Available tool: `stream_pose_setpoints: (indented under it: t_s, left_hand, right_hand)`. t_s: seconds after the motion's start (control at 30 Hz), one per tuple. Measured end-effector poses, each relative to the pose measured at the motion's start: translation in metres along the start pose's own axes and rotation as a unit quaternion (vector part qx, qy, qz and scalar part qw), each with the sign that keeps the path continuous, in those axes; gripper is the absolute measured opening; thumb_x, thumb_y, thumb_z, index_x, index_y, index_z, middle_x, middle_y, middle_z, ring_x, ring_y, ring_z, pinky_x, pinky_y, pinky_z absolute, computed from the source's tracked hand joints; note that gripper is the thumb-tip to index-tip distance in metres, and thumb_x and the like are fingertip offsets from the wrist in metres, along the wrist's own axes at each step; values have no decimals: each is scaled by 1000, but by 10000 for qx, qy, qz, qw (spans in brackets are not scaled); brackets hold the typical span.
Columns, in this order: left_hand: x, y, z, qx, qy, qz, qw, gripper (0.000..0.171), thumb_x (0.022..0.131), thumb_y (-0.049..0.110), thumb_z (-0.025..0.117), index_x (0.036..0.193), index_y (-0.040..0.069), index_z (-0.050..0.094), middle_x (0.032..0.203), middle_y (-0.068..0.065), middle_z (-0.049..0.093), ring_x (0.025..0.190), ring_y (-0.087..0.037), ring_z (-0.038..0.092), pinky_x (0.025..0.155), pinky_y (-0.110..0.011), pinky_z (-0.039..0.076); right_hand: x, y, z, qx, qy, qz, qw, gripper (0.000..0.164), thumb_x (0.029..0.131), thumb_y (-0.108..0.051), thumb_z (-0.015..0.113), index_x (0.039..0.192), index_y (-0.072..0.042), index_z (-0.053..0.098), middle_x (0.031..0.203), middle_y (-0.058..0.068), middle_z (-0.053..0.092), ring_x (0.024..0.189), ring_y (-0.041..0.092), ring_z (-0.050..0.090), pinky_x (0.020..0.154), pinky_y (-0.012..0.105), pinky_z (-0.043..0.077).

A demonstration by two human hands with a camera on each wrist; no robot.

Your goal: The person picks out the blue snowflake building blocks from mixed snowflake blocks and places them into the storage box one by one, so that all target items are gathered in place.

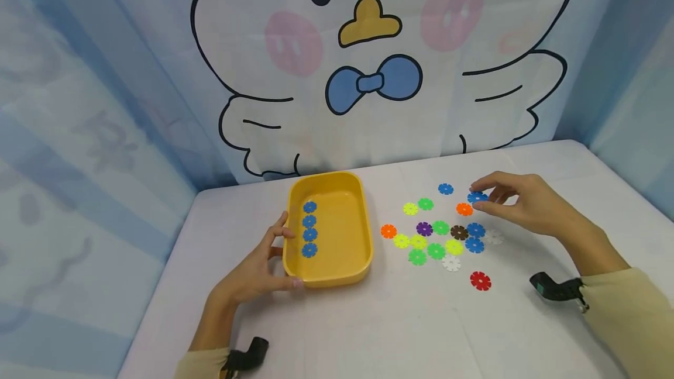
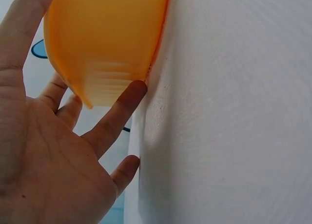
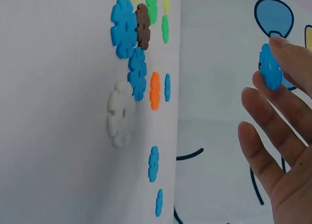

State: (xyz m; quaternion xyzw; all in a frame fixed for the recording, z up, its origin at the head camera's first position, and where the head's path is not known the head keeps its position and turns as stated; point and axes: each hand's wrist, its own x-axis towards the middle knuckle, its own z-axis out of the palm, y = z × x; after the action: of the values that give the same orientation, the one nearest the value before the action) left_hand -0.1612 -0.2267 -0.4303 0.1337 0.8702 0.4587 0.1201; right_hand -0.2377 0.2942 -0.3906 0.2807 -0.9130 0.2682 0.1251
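Observation:
My right hand [image 1: 521, 200] pinches a blue flower-shaped disc [image 3: 271, 68] between thumb and fingertip, and in the right wrist view the disc shows raised, its notched edge uncovered. Several loose discs lie below and to the left of that hand, among them an orange disc [image 1: 464, 209] and a brown disc [image 1: 459, 232]. At the left, my left hand [image 1: 258, 268] is spread around the near left corner of a yellow tray [image 1: 344, 238], fingers touching its side and thumb at the near edge. Inside the tray, blue discs [image 1: 309, 234] stand in a column along its left side.
Discs in green, yellow, purple and white are scattered right of the tray. A red disc [image 1: 480, 281] lies nearer the front, apart from them. Behind the white-covered table [image 1: 400, 332] hangs a curtain [image 1: 253, 10] with a cartoon bird.

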Motion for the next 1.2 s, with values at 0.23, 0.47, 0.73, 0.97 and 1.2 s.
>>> stream_pose_setpoints:
  t_s: [0.23, 0.47, 0.73, 0.97, 1.2]
  left_hand:
    - [2, -2, -2, 60, 35, -24, 10000, 82, 76, 40, 92, 135, 28, 35, 172, 15, -1, 122, -27, 55, 100, -45, 54]
    - [2, -1, -2, 58, 11, -62, 10000, 82, 76, 40, 91, 135, 28, 35, 172, 14, -1, 122, -28, 55, 98, -44, 55]
    - [0, 1, -5, -43, 15, 76, 10000, 85, 76, 38, 91, 138, 22, 35, 173, 12, -2, 122, -29, 56, 98, -43, 54]
    - [-1, 2, -4, -107, -45, 92, 9999, 87, 76, 39, 91, 139, 21, 35, 173, 12, -2, 123, -30, 54, 97, -42, 54]
    - [0, 2, -3, -80, -63, -11, 9999, 87, 76, 38, 92, 139, 21, 35, 173, 13, -1, 123, -31, 54, 97, -43, 54]
  right_hand:
    - [23, -13, 2, 111, 87, -422, 9990, 44, 81, -7, 87, 120, -17, 71, 106, -1, 76, 80, 4, 65, 73, 22, 56]
    - [38, -29, 12, 464, -25, -413, 9981, 39, 83, -11, 86, 118, -15, 72, 104, -3, 75, 80, 5, 65, 72, 22, 57]
    - [60, -48, 32, 846, -80, -663, 9942, 37, 85, -11, 85, 119, -15, 72, 106, -6, 74, 80, 7, 65, 73, 28, 59]
    - [71, -62, 44, 1169, -287, -724, 9901, 34, 86, -15, 84, 118, -15, 72, 106, -7, 74, 80, 6, 65, 76, 26, 59]
    - [78, -71, 54, 1327, -271, -973, 9860, 34, 86, -11, 84, 118, -13, 72, 107, -6, 74, 79, 7, 65, 75, 31, 60]
